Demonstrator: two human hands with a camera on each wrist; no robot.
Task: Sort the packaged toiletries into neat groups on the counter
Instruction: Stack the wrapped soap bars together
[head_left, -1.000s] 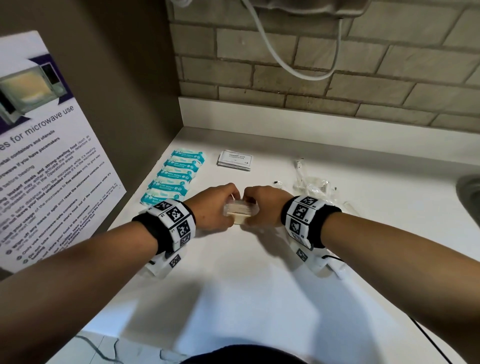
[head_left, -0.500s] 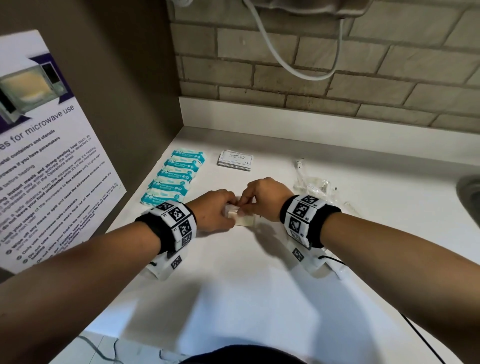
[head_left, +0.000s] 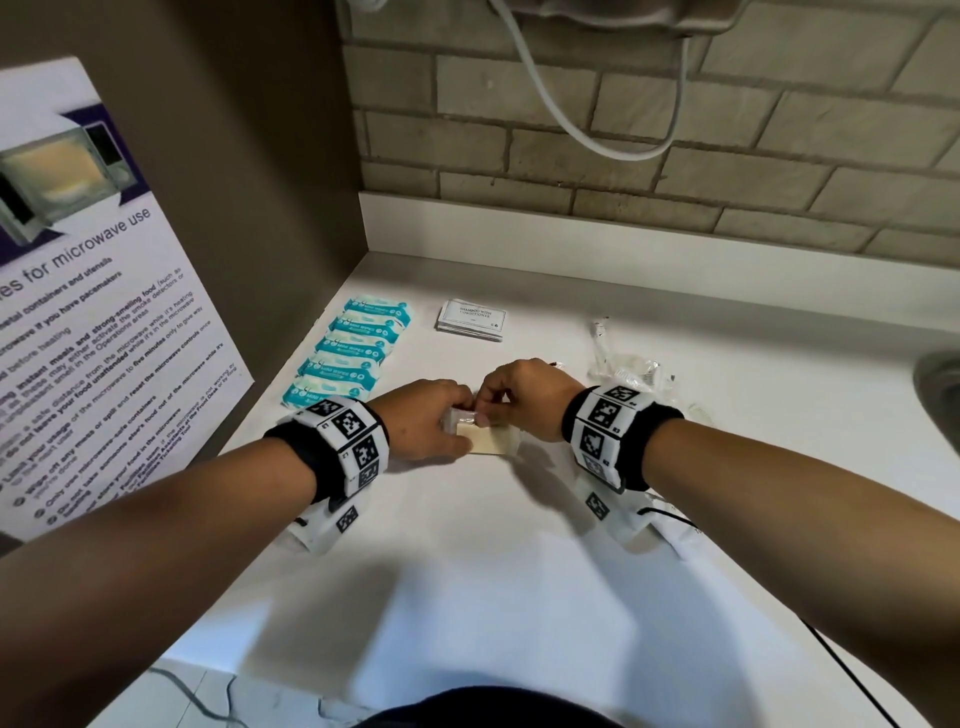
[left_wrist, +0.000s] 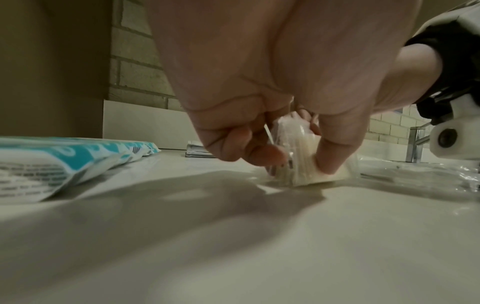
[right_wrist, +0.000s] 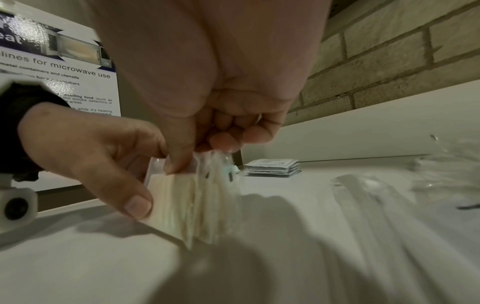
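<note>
Packets: bundle of clear-wrapped packets (head_left: 488, 439) stood on edge on counter (head_left: 519, 571), directly between hands | Axis: ran left-right | Left hand (head_left: 426, 423) gripped it — right hand (head_left: 524, 397) pinched top edge | Reach: equal.

On the surface (head_left: 467, 571), a row of wipe packets (head_left: 358, 348) runs along the left wall, front to back. The sachet stack (head_left: 471, 320) sits right of the row's far end. Nearer the middle, both hands meet on a stack of clear packets (head_left: 491, 441). Loose clear wrappers (head_left: 623, 369) lie behind the right hand (head_left: 524, 397); the left hand (head_left: 421, 426) is just right of the row's near end.
</note>
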